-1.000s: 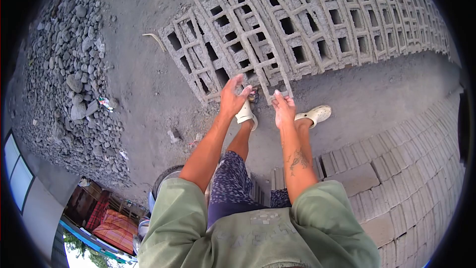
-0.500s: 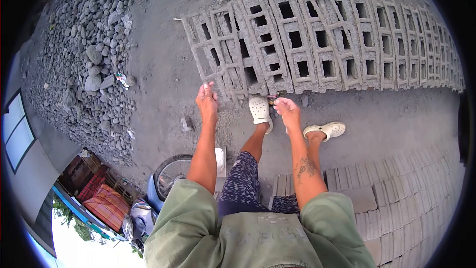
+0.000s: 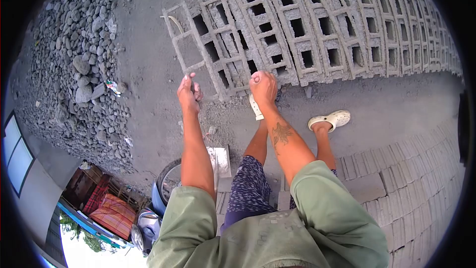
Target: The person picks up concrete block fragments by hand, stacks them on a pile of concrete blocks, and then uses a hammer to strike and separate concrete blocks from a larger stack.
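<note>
My left hand (image 3: 189, 94) is closed, thumb and fingers curled, with its fingertips right at the near corner of a leftmost ladder-shaped grey frame (image 3: 174, 48). That frame stands at the end of a long row of hollow concrete blocks (image 3: 297, 44). Loosely fisted, my right hand (image 3: 263, 88) overlaps the near edge of the row, back of the hand upward. What either hand holds, if anything, is hidden by the curled fingers. Below the right hand, one cream clog (image 3: 256, 106) is partly covered; the other clog (image 3: 334, 120) rests on the ground to the right.
A heap of stones (image 3: 82, 64) lies to the left. Stacked solid grey blocks (image 3: 406, 183) fill the lower right. A wheel (image 3: 171, 176) and a silvery sheet (image 3: 219, 161) are near my left forearm. Orange checked cloth (image 3: 114, 213) lies at the lower left.
My right hand has moved left and up, from beside the clog to over the row's near edge. My left hand has shifted left, and the view has turned slightly.
</note>
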`<state>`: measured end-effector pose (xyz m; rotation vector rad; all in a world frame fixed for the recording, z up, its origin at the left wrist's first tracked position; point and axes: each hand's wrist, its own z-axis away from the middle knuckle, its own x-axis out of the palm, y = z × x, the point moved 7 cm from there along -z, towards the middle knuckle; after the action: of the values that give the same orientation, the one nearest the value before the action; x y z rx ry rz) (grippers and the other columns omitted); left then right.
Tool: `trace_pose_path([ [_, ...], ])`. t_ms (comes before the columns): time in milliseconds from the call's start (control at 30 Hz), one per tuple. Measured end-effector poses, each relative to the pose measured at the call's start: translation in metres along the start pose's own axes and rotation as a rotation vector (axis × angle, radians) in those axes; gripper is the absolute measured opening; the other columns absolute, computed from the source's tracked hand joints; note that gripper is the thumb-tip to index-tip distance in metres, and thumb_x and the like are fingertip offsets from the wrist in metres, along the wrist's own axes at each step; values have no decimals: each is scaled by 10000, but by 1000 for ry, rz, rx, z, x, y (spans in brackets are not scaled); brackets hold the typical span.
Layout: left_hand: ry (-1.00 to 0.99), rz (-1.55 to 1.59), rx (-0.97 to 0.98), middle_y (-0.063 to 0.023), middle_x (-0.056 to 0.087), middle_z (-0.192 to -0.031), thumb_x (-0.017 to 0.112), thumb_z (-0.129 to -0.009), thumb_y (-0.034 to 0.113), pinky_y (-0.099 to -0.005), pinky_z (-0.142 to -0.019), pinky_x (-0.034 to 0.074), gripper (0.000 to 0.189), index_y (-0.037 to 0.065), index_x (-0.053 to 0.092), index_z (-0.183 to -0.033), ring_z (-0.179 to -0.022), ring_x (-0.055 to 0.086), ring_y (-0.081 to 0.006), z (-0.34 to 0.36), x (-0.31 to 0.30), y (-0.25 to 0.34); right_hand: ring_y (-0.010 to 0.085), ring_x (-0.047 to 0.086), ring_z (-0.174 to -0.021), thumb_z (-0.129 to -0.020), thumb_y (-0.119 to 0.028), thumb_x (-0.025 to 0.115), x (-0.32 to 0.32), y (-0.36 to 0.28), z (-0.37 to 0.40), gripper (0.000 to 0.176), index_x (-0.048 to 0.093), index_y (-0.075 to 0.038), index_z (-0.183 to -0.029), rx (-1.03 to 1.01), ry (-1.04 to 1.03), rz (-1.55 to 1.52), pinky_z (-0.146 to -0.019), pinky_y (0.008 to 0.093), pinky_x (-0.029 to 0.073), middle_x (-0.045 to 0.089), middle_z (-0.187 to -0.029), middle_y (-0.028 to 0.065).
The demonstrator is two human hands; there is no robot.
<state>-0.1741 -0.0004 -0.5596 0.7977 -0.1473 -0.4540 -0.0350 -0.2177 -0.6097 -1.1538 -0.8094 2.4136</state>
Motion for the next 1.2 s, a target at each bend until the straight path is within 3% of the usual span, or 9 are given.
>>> trace_pose_path([
  [100, -69, 101, -83, 6, 433, -537, 478, -912, 326, -221, -382, 233, 275, 79, 507, -1027, -383, 285, -65, -11, 7, -20, 266, 595, -823, -679, -182, 718, -39, 4, 8, 248, 609, -67, -869, -133, 191, 129, -708, 364, 465, 639, -807, 80],
  [333, 97, -196, -11, -32, 530, -594, 466, -914, 338, -234, -385, 315, 329, 60, 552, -1066, -411, 413, -89, -27, -8, -45, 175, 596, -598, -672, -264, 778, -5, 69, -27, 511, 536, 58, -987, 853, 224, -1097, -446, 238, 417, 613, -775, 167],
  [500, 176, -1031, 491, -125, 584, -688, 562, -851, 246, -358, -604, 468, 342, 28, 567, -1114, -657, 597, -219, -45, -17, -31, 124, 537, -619, -643, -161, 786, -4, 72, -21, 517, 513, 56, -1024, 901, 521, -1058, -515, 233, 405, 596, -794, 110],
  [567, 202, -1089, 474, -144, 583, -697, 589, -820, 215, -373, -644, 466, 351, 23, 568, -1113, -688, 596, -252, -49, -25, -43, 200, 544, -830, -639, -135, 769, -26, 64, -26, 488, 509, 62, -1002, 719, 628, -1193, -772, 308, 442, 578, -925, 119],
  [733, 99, -1081, 263, -160, 599, -872, 638, -759, 155, -400, -772, 446, 461, 49, 525, -1193, -844, 572, -308, -43, -11, -59, 152, 565, -714, -725, 37, 614, -99, 43, -24, 219, 492, -36, -892, 368, 311, -1565, -684, 287, 463, 556, -839, 42],
  [800, 291, -1259, 757, -120, 572, -1048, 641, -731, 143, -396, -878, 390, 510, 80, 507, -1218, -1014, 512, -252, -16, 13, -40, 192, 589, -705, -753, 52, 594, -132, 55, -6, 191, 485, -38, -882, 398, 403, -1619, -673, 294, 491, 561, -841, 49],
  [900, 0, -1245, 836, -96, 508, -1133, 638, -691, 114, -434, -911, 349, 535, 91, 487, -1204, -1102, 433, -276, 34, 82, -23, 206, 596, -735, -758, 37, 608, -155, 84, 16, 210, 485, -31, -915, 422, 479, -1545, -691, 302, 506, 558, -885, 62],
  [1000, -441, -1468, 787, -90, 533, -1051, 619, -651, 73, -426, -859, 372, 454, 74, 511, -1092, -1023, 474, -275, 60, 132, -69, 206, 595, -754, -752, 13, 633, -129, 142, 21, 250, 485, -19, -951, 554, 458, -1482, -697, 308, 513, 550, -929, 69],
  [1200, -358, -1439, 764, -98, 557, -873, 539, -623, 15, -427, -740, 380, 378, 59, 493, -996, -860, 524, -290, 55, 153, -84, 167, 570, -764, -753, -82, 680, -83, 164, 3, 313, 499, 8, -991, 718, 430, -1221, -675, 263, 464, 546, -958, 72],
])
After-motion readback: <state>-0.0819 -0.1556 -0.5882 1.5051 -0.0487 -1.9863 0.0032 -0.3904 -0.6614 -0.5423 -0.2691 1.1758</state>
